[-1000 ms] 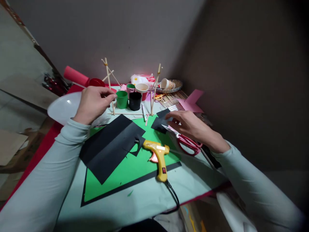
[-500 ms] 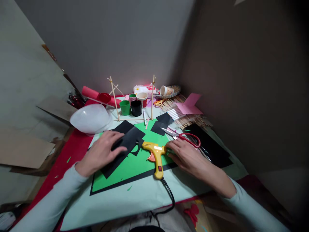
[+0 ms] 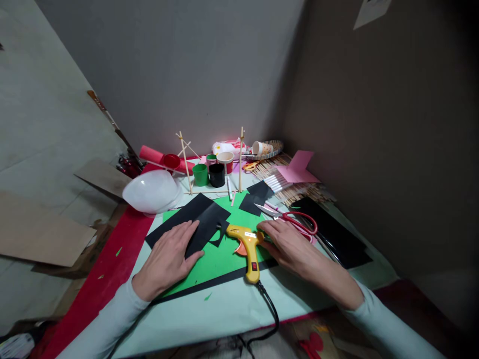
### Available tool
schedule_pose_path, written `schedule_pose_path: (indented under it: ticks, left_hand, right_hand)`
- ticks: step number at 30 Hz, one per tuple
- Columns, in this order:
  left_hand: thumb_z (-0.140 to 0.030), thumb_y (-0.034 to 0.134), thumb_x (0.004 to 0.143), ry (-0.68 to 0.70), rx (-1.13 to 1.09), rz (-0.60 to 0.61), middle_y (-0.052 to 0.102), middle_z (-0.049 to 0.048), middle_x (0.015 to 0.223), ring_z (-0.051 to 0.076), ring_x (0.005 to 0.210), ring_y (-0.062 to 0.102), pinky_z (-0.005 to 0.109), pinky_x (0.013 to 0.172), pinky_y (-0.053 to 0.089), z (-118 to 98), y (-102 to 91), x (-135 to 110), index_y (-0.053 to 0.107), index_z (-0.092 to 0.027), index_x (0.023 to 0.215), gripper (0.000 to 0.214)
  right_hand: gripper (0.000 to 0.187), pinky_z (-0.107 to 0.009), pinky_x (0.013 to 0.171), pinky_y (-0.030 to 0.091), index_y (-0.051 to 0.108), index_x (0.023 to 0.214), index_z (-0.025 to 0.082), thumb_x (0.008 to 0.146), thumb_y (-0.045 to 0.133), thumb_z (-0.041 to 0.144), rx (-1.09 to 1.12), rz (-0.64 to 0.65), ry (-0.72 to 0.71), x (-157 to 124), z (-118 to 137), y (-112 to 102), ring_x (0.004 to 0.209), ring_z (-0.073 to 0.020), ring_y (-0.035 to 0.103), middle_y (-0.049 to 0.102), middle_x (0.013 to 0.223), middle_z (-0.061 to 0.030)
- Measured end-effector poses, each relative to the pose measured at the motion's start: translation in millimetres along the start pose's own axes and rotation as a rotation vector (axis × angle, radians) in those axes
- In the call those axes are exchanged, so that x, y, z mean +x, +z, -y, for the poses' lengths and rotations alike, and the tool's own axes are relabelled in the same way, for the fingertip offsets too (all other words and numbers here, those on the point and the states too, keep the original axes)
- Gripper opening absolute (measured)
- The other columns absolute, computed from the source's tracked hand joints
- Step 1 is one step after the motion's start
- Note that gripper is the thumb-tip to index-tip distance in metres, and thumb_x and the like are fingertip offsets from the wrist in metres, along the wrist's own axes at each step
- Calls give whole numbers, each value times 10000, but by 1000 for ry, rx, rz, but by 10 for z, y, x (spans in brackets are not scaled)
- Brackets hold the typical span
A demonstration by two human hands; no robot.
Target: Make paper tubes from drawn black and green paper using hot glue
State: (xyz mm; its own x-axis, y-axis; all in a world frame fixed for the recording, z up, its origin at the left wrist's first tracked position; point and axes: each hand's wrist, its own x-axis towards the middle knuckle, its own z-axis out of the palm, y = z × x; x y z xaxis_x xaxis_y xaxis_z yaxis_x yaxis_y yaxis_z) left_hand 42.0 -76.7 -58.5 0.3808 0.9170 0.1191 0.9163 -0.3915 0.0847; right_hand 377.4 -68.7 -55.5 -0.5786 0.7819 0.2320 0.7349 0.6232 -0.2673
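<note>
My left hand (image 3: pixel 170 259) rests on a sheet of black paper (image 3: pixel 205 212), its fingers together and its thumb spread out. Under that sheet lies a green sheet (image 3: pixel 215 269) with a black border. A yellow glue gun (image 3: pixel 245 239) lies on its side on the green sheet, nozzle to the left, orange trigger showing. At the gun's rear end my right hand (image 3: pixel 290 247) has its fingers curled; their tips are partly hidden. Beside the nozzle is a small black paper piece (image 3: pixel 220 234) with a curved cutout. Red-handled scissors (image 3: pixel 299 219) lie just beyond my right hand.
Behind stand a stick frame (image 3: pixel 241 159), a green cup (image 3: pixel 200 175) and a black cup (image 3: pixel 217 175). A translucent white bowl (image 3: pixel 151 192) is at left. Folded pink paper (image 3: pixel 299 169), white markers (image 3: pixel 277 183) and black sheets (image 3: pixel 329 232) lie right. The gun's cord (image 3: pixel 271 309) crosses the front edge.
The whole view has shifted slightly, so things sit lower and further right. My left hand has settled flatter on the black paper; my right hand stays at the glue gun's rear.
</note>
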Motion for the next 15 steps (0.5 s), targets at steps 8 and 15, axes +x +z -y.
schedule_pose_path:
  ticks: [8, 15]
  left_hand:
    - [-295, 424, 971, -10, 38, 21, 626, 225, 1479, 389, 1394, 588, 582, 1087, 550, -79, 56, -64, 552, -64, 1478, 572]
    - [-188, 327, 962, -12, -4, -26, 783, 135, 1251, 313, 1061, 792, 460, 881, 668, 80, -54, -31, 723, -159, 1294, 518]
  right_hand:
    - [161, -447, 854, 536, 581, 1144, 193, 1029, 482, 139, 21, 34, -34, 59, 100, -7, 954, -257, 646, 698, 1118, -118]
    - [252, -412, 875, 578, 614, 1184, 206, 952, 612, 110, 13, 36, -54, 255, 85, -247, 1021, -259, 696, 714, 1187, -131]
